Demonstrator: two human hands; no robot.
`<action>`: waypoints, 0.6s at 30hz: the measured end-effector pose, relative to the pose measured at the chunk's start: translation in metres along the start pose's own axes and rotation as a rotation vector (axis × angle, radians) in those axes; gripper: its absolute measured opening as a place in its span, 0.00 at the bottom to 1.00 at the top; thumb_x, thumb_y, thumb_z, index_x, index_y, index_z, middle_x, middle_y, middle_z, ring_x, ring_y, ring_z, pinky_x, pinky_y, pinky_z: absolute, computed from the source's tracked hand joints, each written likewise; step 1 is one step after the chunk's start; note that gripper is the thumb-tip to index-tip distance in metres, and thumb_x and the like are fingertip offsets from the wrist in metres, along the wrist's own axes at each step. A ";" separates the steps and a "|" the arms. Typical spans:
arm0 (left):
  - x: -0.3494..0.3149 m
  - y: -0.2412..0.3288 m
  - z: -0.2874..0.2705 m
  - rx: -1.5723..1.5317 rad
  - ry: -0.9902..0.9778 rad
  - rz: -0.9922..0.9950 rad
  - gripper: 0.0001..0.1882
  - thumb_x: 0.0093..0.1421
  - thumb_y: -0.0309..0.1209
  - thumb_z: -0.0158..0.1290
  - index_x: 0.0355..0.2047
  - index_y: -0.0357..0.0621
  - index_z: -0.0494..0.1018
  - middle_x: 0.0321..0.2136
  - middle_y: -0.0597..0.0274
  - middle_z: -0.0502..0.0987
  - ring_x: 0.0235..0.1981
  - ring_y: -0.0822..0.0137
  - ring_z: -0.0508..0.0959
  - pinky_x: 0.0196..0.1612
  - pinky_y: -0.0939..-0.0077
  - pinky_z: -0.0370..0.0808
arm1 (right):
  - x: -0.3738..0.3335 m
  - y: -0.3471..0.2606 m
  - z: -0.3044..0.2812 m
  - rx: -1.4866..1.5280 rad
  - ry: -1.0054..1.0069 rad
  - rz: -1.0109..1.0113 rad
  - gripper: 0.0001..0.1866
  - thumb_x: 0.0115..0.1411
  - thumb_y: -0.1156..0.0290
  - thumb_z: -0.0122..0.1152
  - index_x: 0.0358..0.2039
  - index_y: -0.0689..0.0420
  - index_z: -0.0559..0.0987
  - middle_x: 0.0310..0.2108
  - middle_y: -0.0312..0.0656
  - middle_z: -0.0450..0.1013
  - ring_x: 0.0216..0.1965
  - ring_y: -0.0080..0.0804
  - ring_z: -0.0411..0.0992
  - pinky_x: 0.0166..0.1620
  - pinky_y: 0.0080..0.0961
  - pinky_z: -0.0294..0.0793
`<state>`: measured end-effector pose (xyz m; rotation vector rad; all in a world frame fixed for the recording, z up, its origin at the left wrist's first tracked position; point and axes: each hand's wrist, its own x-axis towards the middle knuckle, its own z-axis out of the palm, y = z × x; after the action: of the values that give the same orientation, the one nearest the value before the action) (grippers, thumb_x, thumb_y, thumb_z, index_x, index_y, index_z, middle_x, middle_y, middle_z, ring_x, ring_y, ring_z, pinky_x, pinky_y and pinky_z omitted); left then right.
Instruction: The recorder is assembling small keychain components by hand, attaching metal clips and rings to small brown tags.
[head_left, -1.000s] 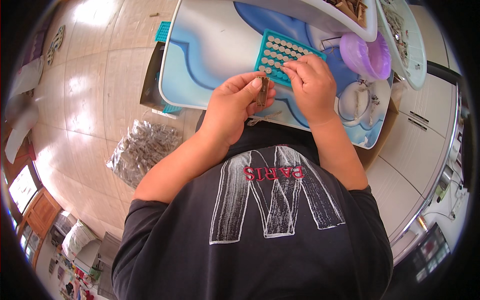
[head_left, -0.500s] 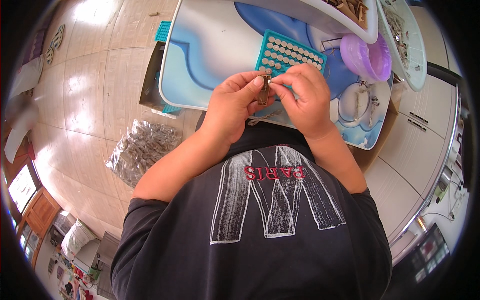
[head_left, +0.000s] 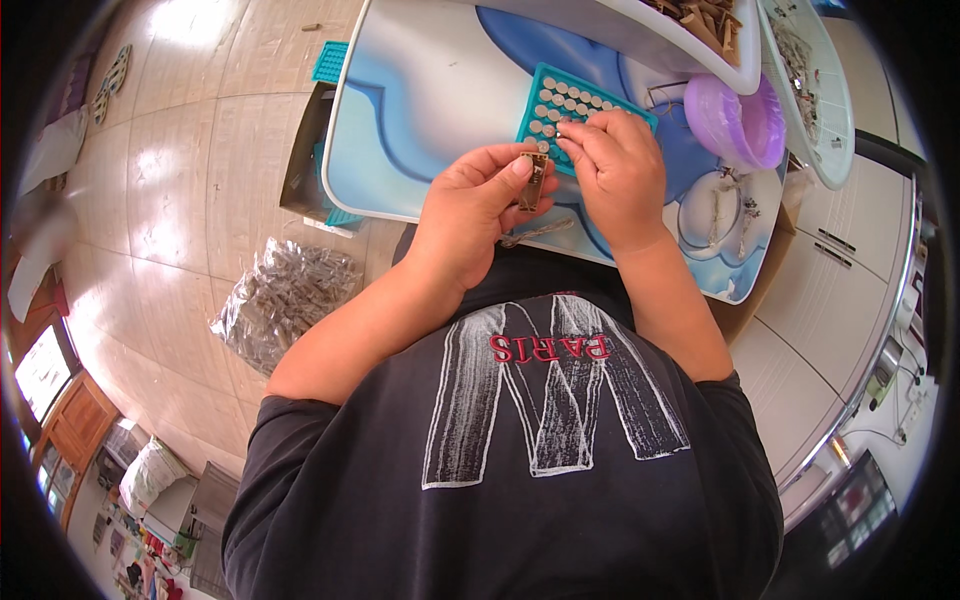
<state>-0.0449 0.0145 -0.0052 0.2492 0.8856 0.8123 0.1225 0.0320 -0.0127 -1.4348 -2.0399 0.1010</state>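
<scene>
My left hand (head_left: 475, 195) holds a small flat brown rectangular piece (head_left: 532, 185) upright between thumb and fingers, near the table's front edge. Just right of it, my right hand (head_left: 618, 165) reaches over a teal tray (head_left: 637, 112) with rows of small round silvery discs (head_left: 562, 87). Its thumb and forefinger are pinched together at the tray's near rows. What lies between those fingertips is too small to make out. That hand hides part of the tray.
The blue-and-white table (head_left: 430, 110) carries a purple basket (head_left: 725, 120), a white bin (head_left: 690, 55) of brown pieces and twisted strands (head_left: 540, 232). A pale green basket (head_left: 825, 130) stands at the far right. On the floor left sits a clear bag (head_left: 285, 305) of small pieces.
My right hand has left the brown piece and moved up and right to the tray of discs. My left hand still holds the brown piece, almost in place.
</scene>
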 end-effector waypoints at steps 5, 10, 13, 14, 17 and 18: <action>0.000 0.000 -0.001 -0.006 -0.008 -0.001 0.13 0.63 0.30 0.46 0.44 0.34 0.68 0.38 0.55 0.75 0.39 0.65 0.77 0.43 0.72 0.77 | 0.001 -0.009 -0.008 0.187 0.061 0.040 0.07 0.40 0.76 0.66 0.22 0.57 0.76 0.23 0.36 0.69 0.26 0.36 0.68 0.29 0.28 0.66; 0.001 -0.002 -0.003 0.002 -0.002 -0.009 0.12 0.63 0.30 0.46 0.44 0.35 0.68 0.37 0.58 0.75 0.36 0.69 0.77 0.42 0.73 0.77 | -0.001 -0.020 -0.010 0.297 0.019 0.034 0.08 0.40 0.77 0.67 0.22 0.57 0.76 0.23 0.37 0.69 0.26 0.36 0.67 0.28 0.28 0.66; 0.001 -0.003 -0.003 -0.004 -0.001 -0.002 0.12 0.63 0.30 0.45 0.43 0.35 0.68 0.36 0.59 0.75 0.36 0.70 0.77 0.43 0.73 0.77 | -0.001 -0.022 -0.010 0.271 -0.015 -0.004 0.07 0.41 0.76 0.66 0.22 0.57 0.76 0.22 0.38 0.69 0.26 0.36 0.67 0.28 0.28 0.66; 0.001 -0.003 -0.002 -0.004 -0.001 0.003 0.11 0.63 0.30 0.45 0.43 0.35 0.68 0.36 0.59 0.75 0.36 0.70 0.77 0.43 0.73 0.76 | -0.001 -0.023 -0.010 0.251 -0.028 -0.020 0.07 0.41 0.76 0.66 0.22 0.57 0.76 0.22 0.38 0.69 0.26 0.35 0.67 0.28 0.28 0.66; 0.001 -0.005 -0.004 0.001 -0.001 0.010 0.11 0.64 0.30 0.45 0.43 0.35 0.68 0.36 0.59 0.75 0.36 0.70 0.77 0.43 0.72 0.76 | -0.003 -0.022 -0.010 0.230 -0.054 -0.073 0.07 0.42 0.76 0.66 0.23 0.58 0.77 0.22 0.37 0.69 0.26 0.35 0.67 0.28 0.29 0.66; 0.001 -0.004 -0.004 0.001 -0.002 0.011 0.11 0.64 0.30 0.45 0.43 0.35 0.68 0.36 0.59 0.75 0.36 0.70 0.77 0.43 0.72 0.76 | -0.004 -0.020 -0.010 0.230 -0.054 -0.074 0.07 0.42 0.76 0.66 0.23 0.58 0.77 0.22 0.37 0.69 0.26 0.35 0.67 0.28 0.29 0.66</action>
<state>-0.0452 0.0118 -0.0106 0.2559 0.8838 0.8222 0.1117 0.0178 0.0017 -1.2250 -2.0472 0.3350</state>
